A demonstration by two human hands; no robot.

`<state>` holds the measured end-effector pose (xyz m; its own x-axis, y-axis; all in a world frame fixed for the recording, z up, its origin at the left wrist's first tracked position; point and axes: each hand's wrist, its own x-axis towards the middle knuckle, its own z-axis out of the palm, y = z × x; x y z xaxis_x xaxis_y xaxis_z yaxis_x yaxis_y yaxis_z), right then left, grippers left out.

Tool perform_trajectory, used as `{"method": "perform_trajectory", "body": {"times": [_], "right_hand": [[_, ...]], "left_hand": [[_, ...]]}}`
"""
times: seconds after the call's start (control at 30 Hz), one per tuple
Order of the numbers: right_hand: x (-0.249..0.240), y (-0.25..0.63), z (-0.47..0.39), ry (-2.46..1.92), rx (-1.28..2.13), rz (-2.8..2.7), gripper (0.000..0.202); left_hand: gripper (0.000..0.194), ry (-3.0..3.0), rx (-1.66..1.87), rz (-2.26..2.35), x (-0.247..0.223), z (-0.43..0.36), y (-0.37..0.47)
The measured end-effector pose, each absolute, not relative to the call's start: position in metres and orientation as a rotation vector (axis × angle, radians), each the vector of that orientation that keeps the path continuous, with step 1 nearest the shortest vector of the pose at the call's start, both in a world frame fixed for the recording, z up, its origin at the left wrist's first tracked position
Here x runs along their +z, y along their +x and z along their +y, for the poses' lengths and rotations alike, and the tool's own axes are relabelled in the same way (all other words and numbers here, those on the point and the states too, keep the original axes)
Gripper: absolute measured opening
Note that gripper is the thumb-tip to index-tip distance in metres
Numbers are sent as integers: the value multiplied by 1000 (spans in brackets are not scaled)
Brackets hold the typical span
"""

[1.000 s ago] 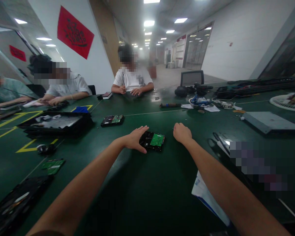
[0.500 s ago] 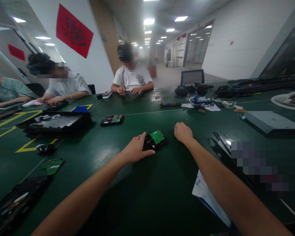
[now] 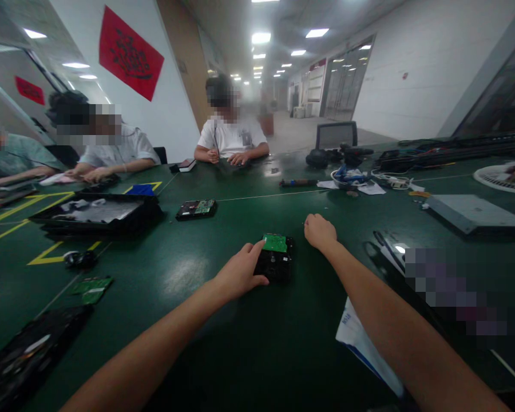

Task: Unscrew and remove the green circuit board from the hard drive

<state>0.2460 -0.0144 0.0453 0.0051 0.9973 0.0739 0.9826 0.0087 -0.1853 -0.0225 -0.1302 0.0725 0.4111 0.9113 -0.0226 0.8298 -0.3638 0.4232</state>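
Observation:
A black hard drive with a green circuit board (image 3: 275, 243) lies on the green table in front of me. My left hand (image 3: 242, 269) grips its left side, fingers at the upper edge and thumb at the lower left. To the right of the drive, apart from it, my right hand (image 3: 320, 230) rests on the table with its fingers curled; whether something small is in them is hidden. Another hard drive (image 3: 196, 209) lies farther off to the left.
Black trays (image 3: 96, 212) stand at the left, above a loose green board (image 3: 92, 289) and a large black part (image 3: 34, 349). A grey metal box (image 3: 476, 213) and a white-blue packet (image 3: 360, 337) are at right. People sit across the table.
The hard drive has turned and come slightly nearer to me, its green board now at the far end. My left hand has shifted slightly with it. My right hand has stayed put.

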Motion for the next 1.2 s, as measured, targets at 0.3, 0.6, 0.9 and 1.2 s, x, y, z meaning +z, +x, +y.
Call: {"method": "perform_trajectory", "body": {"times": [0.3, 0.6, 0.9, 1.2], "right_hand": [[44, 248, -13, -2071, 132, -2091, 29], [42, 248, -11, -2055, 156, -2093, 29], [38, 250, -7, -2031, 139, -2123, 28], [40, 244, -12, -2017, 114, -2163, 24]], "left_hand": [[91, 2196, 545, 1518, 66, -119, -8], [99, 2286, 557, 1236, 38, -44, -23], [71, 2315, 674, 1119, 27, -43, -30], [59, 2338, 682, 1089, 27, -43, -28]]}}
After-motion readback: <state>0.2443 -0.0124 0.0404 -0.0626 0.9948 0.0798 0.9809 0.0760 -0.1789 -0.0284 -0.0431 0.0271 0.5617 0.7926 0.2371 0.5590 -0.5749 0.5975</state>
